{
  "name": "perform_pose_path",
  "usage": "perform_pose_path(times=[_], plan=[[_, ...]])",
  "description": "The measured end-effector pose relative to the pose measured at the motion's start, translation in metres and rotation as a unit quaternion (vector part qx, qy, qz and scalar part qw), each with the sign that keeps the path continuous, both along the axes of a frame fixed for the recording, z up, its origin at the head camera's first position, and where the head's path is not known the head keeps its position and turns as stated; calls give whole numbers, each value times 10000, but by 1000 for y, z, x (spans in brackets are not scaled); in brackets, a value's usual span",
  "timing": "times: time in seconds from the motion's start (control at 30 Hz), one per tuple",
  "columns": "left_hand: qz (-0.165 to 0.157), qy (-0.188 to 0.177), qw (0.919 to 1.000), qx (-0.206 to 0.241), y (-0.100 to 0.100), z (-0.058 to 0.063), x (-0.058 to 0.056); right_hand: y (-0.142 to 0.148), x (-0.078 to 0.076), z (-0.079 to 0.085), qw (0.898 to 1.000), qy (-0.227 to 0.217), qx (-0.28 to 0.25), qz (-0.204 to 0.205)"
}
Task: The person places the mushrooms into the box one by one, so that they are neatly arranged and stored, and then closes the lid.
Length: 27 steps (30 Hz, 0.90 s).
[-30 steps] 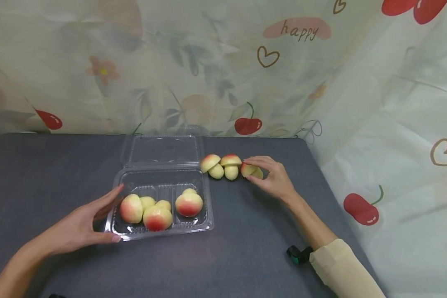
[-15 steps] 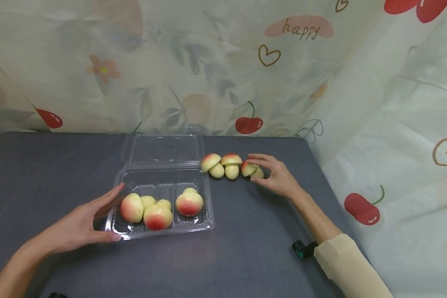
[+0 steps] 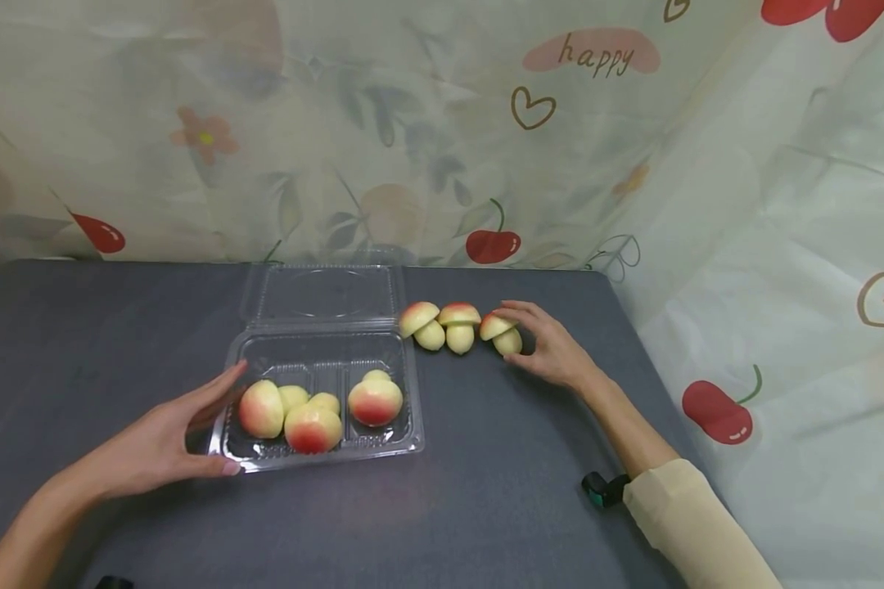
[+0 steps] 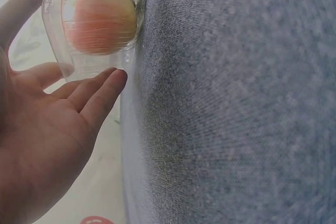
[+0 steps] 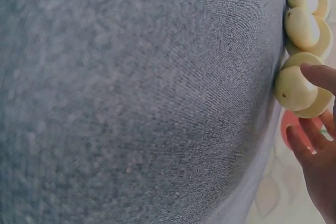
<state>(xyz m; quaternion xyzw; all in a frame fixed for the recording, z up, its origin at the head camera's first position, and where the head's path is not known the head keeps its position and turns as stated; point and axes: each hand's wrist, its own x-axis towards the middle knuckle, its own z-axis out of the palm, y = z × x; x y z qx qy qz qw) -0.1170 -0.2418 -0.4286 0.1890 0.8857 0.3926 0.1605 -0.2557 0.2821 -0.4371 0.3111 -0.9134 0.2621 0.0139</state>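
The left hand [image 3: 156,446] is spread along the left side of a clear plastic container [image 3: 415,409] — its thumb by the front corner, the other fingers stretched toward the back. In the left wrist view the fingertips meet the clear wall; the hand rests against it with fingers extended.

Inside the container lie three pale yellow mushroom-shaped pieces with red-blushed caps. The left mushroom [image 3: 261,409] has its cap to the left and its stem to the right; the middle mushroom [image 3: 313,429] sits against it, cap toward the front. The right mushroom [image 3: 375,403] is apart from them, in the right-hand compartment, cap also forward. The hinged lid [image 3: 330,294] is folded back behind the tray.

To the right of the container, three more mushrooms stand in a row on the grey worktop [image 3: 486,466], stems toward the front: the near-container mushroom [image 3: 419,320] just beside the rim, the centre mushroom [image 3: 459,316] next to it, and the end mushroom [image 3: 508,340] a little apart. The right hand [image 3: 554,350] is at that end mushroom, thumb and fingers loosely parted around it — not clenched; whether the fingertips touch it is hard to tell.

A beige sleeve [image 3: 696,519] covers the right forearm.
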Motion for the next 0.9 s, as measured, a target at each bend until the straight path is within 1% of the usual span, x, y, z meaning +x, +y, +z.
perform_pose_path(times=[0.2,0.33,0.43,0.57,0.7,0.9], plan=[[6,51,10000,11,-1,1,0,0,-3,-4,9998,151,5,-109],[-14,81,10000,51,0,-1,1,3,-1,-7,9994,99,33,-342],[-68,96,9999,113,2,-3,0,6,2,-8,9987,17,40,-515],[-88,85,9999,100,3,-4,-1,10,5,-12,9979,-119,-108,-630],[-55,6,10000,33,2,-3,-2,11,5,-15,9965,-241,-312,-732],[-22,0,10000,57,-1,-2,-1,8,1,-15,9952,-244,-506,-798]])
